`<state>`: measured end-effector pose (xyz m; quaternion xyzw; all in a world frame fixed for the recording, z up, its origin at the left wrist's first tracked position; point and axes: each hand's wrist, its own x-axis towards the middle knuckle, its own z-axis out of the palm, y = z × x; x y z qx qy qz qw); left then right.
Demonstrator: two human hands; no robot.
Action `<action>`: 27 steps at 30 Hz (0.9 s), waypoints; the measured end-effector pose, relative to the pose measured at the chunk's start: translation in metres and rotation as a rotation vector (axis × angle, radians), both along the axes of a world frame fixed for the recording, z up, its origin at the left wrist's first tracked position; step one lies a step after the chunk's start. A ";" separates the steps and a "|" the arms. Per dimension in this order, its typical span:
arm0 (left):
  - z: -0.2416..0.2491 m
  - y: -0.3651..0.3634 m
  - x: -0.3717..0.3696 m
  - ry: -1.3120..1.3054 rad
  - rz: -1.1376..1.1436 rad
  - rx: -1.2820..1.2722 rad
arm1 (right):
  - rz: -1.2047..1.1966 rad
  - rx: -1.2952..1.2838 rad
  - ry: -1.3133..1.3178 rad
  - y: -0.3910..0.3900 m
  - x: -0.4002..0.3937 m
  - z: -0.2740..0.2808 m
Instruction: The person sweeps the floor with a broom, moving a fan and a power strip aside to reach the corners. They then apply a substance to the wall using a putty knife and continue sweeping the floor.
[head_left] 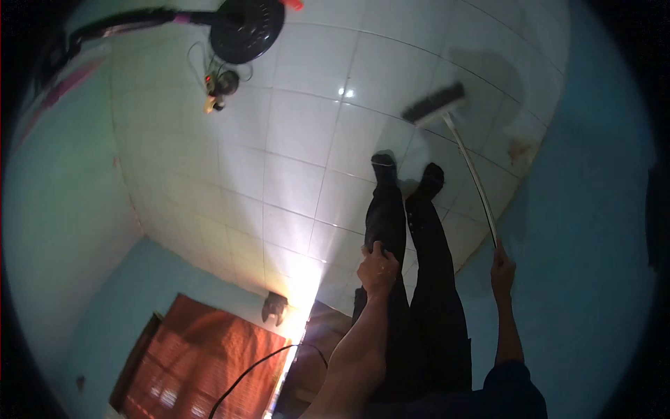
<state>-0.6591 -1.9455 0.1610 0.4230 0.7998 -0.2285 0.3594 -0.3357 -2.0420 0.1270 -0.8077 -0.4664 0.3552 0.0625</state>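
A long-handled broom rests its dark bristle head on the white tiled floor, ahead of my feet and to the right. Its pale pole slants back toward me, and my right hand is closed around the upper end. Over my left thigh hangs my left hand, with its fingers loosely bent and slightly apart and nothing seen in it. Both feet, in dark socks, stand on the tiles just behind the broom head.
At upper left stand a black round fan base and a power strip with plugs and wires. A blue wall runs along the right. Lower left are an orange-red curtain, a black cable and a brown object.
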 end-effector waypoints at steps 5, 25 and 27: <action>-0.010 -0.007 0.007 0.003 -0.190 0.030 | -0.113 0.131 0.137 0.151 -0.021 -0.062; -0.004 0.013 0.055 -0.030 -0.541 -0.043 | -0.222 -0.285 0.059 -0.086 0.040 0.027; -0.004 0.013 0.054 -0.025 -0.539 -0.049 | -0.252 -0.271 -0.025 -0.157 0.011 0.076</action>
